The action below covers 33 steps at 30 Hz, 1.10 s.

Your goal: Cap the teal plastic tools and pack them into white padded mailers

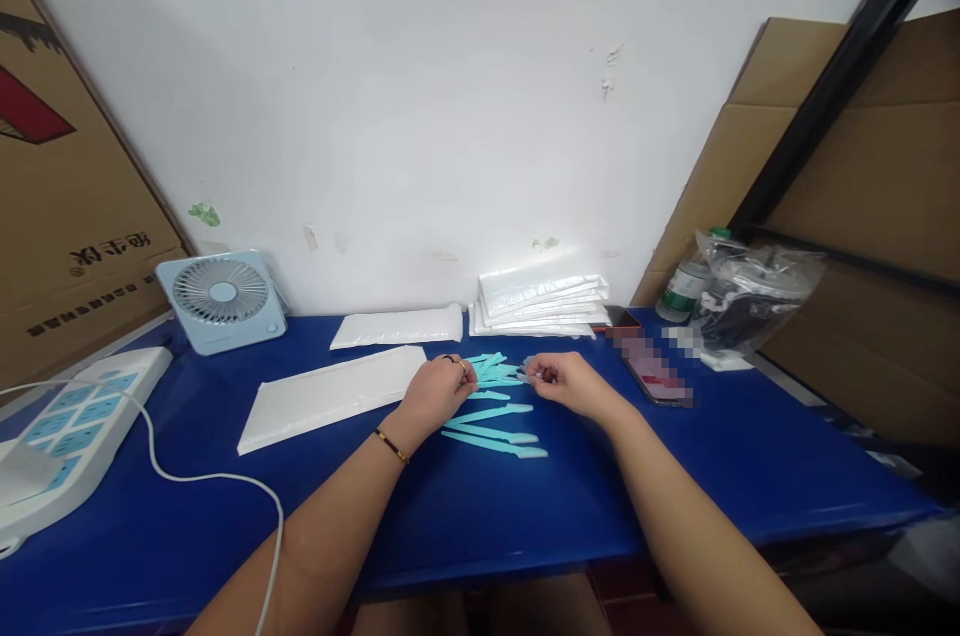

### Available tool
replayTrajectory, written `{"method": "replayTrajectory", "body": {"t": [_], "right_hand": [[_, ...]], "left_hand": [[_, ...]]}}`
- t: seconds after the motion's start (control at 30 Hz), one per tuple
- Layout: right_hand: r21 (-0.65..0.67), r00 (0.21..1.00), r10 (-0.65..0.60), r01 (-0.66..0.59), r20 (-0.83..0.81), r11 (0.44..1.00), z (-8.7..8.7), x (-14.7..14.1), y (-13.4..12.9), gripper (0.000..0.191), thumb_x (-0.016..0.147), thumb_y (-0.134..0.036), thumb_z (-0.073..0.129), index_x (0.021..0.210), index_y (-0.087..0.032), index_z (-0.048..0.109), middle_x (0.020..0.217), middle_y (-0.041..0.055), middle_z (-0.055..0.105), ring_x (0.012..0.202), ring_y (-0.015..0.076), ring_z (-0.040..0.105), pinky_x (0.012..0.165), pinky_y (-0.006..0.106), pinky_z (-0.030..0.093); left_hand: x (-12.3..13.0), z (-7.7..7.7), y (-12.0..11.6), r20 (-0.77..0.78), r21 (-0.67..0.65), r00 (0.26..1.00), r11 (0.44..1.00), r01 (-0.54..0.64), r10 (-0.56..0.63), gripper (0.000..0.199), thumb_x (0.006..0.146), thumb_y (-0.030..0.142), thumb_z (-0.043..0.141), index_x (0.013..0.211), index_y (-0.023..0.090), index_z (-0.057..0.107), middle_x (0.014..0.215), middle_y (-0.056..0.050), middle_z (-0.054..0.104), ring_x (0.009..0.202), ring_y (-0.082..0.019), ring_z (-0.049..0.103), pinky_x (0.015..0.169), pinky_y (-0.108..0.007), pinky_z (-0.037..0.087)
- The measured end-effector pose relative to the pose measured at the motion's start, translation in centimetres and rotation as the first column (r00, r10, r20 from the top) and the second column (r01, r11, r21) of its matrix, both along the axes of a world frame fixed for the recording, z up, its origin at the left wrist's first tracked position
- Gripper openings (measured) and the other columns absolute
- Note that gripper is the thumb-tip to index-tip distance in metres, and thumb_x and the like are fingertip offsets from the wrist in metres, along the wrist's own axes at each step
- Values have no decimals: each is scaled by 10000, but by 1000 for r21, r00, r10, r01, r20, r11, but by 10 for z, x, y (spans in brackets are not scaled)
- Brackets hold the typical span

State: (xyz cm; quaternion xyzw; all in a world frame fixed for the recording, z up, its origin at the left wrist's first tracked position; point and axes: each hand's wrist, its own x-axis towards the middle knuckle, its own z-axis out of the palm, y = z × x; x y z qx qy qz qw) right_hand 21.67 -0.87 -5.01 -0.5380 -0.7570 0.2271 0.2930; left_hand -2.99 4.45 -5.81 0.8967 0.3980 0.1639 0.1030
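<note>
Over the blue table, a loose pile of thin turquoise eyebrow razors (pixel 491 371) lies between my two hands. My left hand (pixel 439 388) is at the pile's left edge with thumb and fingers pinched together; whether a razor is in the pinch is hard to see. On the pile's right side, my right hand (pixel 559 381) has its fingers curled closed beside small translucent plastic pieces (pixel 526 366). What these fingers grip is hidden. Nearer to me, several separate razors (pixel 495 436) lie spread out, their pale ends pointing right.
White flat packs (pixel 330 396) lie left of my hands, with a stack of them (pixel 536 301) by the wall. A fan (pixel 221 301), a power strip (pixel 82 426) and its white cable are at left. A phone (pixel 652 366), a bottle (pixel 682 291) and a bagged item (pixel 750 301) stand right.
</note>
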Motion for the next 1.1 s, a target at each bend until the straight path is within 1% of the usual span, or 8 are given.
{"method": "replayTrajectory", "body": {"t": [0.27, 0.43, 0.57, 0.63, 0.77, 0.9, 1.0, 1.1], "right_hand": [[9, 1000, 24, -24, -19, 1000, -1, -1, 1, 93, 753, -214, 540, 763, -178, 625, 644, -14, 563, 573, 109, 481, 537, 208, 365], [-8, 992, 99, -100, -75, 995, -4, -13, -1, 102, 760, -235, 562, 774, -171, 640, 670, -4, 585, 575, 107, 501, 534, 206, 378], [-135, 982, 126, -145, -139, 980, -3, -3, -1, 192, 799, -319, 553, 834, -166, 664, 638, 7, 607, 560, 128, 555, 545, 231, 416], [-153, 988, 59, -81, -142, 985, -4, 11, 2, 236, 811, -350, 537, 870, -163, 667, 677, 24, 631, 565, 141, 576, 552, 247, 436], [0, 990, -133, 133, 55, 991, -10, 40, 11, 208, 766, -256, 543, 910, -183, 675, 749, 34, 636, 625, 153, 566, 598, 262, 436], [-12, 968, -110, 116, 225, 993, -17, 46, 14, 171, 682, -197, 601, 832, -197, 685, 832, 35, 624, 678, 150, 557, 646, 259, 430], [-73, 967, -109, 129, 230, 989, -19, 43, 12, 84, 688, -235, 620, 742, -182, 655, 796, 33, 625, 664, 148, 556, 607, 243, 415], [-125, 977, -131, 153, 168, 980, -17, 41, 11, 98, 725, -273, 604, 745, -179, 619, 699, 18, 618, 610, 143, 547, 545, 232, 390]], "left_hand": [[0, 5, -2, 14, -29, 1000, 1000, -10, 10, 144, 844, 270, 512, 831, 203, 639, 852, -24, 638, 809, -167, 568, 700, -263, 405], [5, 9, -11, 30, -48, 998, 997, 57, -55, 162, 841, 255, 510, 796, 193, 652, 861, -32, 647, 819, -166, 568, 709, -256, 407], [4, 12, -15, 35, -128, 996, 988, 85, -82, 215, 854, 344, 496, 816, 201, 653, 843, -26, 655, 770, -156, 581, 650, -244, 403], [3, 11, -12, 29, -128, 999, 991, 24, -21, 267, 863, 406, 469, 855, 206, 646, 836, -29, 650, 767, -164, 586, 627, -250, 400], [0, 4, -3, -31, -54, 989, 988, -146, 144, 219, 821, 395, 522, 867, 209, 626, 871, -34, 642, 796, -180, 592, 632, -264, 410], [0, -1, 0, -85, -70, 980, 980, -185, 179, 179, 795, 370, 539, 787, 211, 620, 857, -23, 650, 778, -174, 602, 612, -260, 410], [0, 1, -2, -102, -84, 977, 978, -193, 185, 146, 785, 328, 536, 750, 211, 617, 839, -15, 660, 741, -164, 603, 587, -255, 398], [0, 4, -4, -109, -109, 978, 976, -191, 179, 144, 803, 297, 511, 756, 206, 612, 804, -14, 667, 719, -159, 604, 580, -250, 390]]}}
